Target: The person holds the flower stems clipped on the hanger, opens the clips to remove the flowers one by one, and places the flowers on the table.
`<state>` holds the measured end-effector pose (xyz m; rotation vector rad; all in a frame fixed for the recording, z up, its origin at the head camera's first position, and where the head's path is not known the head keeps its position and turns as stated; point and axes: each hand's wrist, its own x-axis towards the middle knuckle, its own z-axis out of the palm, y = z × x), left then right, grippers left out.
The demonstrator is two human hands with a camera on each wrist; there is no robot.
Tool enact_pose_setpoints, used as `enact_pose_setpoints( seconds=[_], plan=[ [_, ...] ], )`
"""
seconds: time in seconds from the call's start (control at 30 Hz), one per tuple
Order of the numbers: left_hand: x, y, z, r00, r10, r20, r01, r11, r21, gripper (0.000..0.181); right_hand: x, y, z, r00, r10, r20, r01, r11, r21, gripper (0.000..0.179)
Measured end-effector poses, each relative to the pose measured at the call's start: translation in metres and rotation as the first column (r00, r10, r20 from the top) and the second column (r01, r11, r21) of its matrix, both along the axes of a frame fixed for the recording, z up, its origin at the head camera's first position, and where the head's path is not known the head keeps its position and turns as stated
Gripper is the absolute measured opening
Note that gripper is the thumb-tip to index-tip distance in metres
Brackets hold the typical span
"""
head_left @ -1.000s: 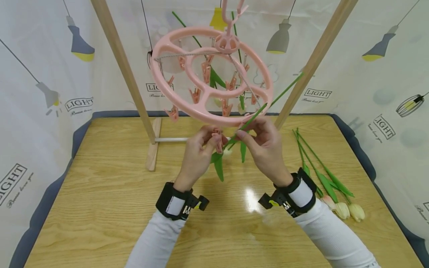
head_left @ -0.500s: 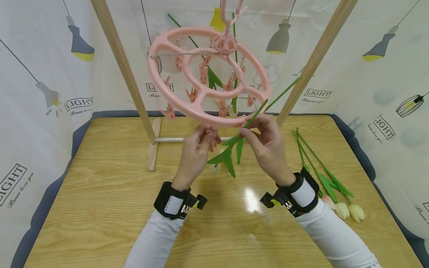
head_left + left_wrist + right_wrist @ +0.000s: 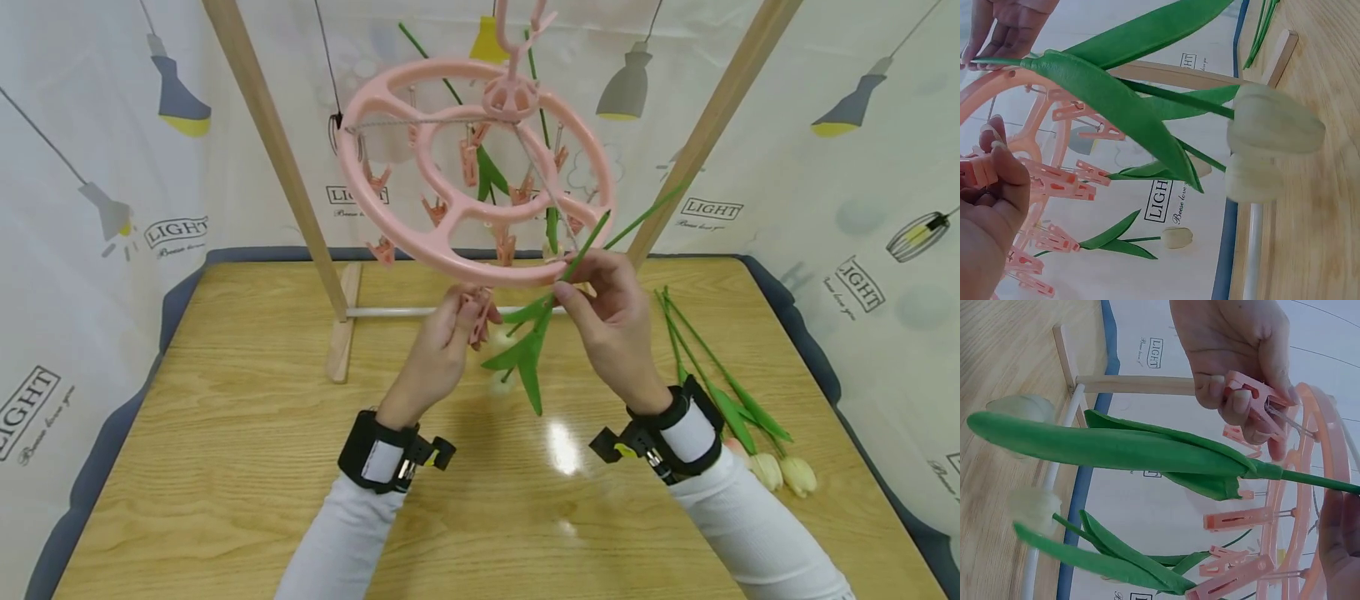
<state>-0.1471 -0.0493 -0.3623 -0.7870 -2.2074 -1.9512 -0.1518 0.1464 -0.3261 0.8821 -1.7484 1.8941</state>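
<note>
Pink all round, the circular hanger (image 3: 510, 275) has both forearms, in white sleeves (image 3: 337, 537), reaching up towards its near edge. The left hand (image 3: 437, 340) is beneath the hanger's near edge, left of its middle, with the fingers curled; thumb and fingertips are clamped on a pink clip (image 3: 1259, 392) joined by a thin link to the hanger. Whether that clip's own ends are spread I cannot tell. The right hand (image 3: 617, 325) is up against the hanger's near right edge, fingers bent, with thumb and forefinger pinched together on the green stem of a white tulip (image 3: 529, 367). This tulip slants across the hanger's near right edge: stem end above the rim, leaves and bloom below it, hanging between the two hands and apart from the left hand's clip. Just beside it, also under the hanger's near right part, is a second tulip (image 3: 1138, 556), and in the right wrist view another clip (image 3: 1229, 582) meets the base of its leaves. More clips (image 3: 469, 162) dangle under the hanger, and two further tulips (image 3: 491, 172) hang at its far side. To the right of the hanger and lower than it, a few loose tulips (image 3: 732, 415) lie on the wooden table (image 3: 225, 467), their blooms towards the person
</note>
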Motion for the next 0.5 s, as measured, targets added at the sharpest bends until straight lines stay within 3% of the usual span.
enact_pose_setpoints(
  seconds=[0.23,0.5],
  plan=[
    [0.000,-0.006,-0.001,1.000,0.015,0.002,-0.015,0.999,0.051,0.033,-0.003,0.007,-0.001,0.999,-0.025,-0.020,0.025,1.000,-0.010,0.027],
    [0.000,-0.013,-0.001,0.999,0.037,-0.028,-0.036,0.999,0.040,0.036,-0.004,0.023,0.005,0.997,-0.076,-0.024,0.075,0.997,-0.021,0.034]
  ],
)
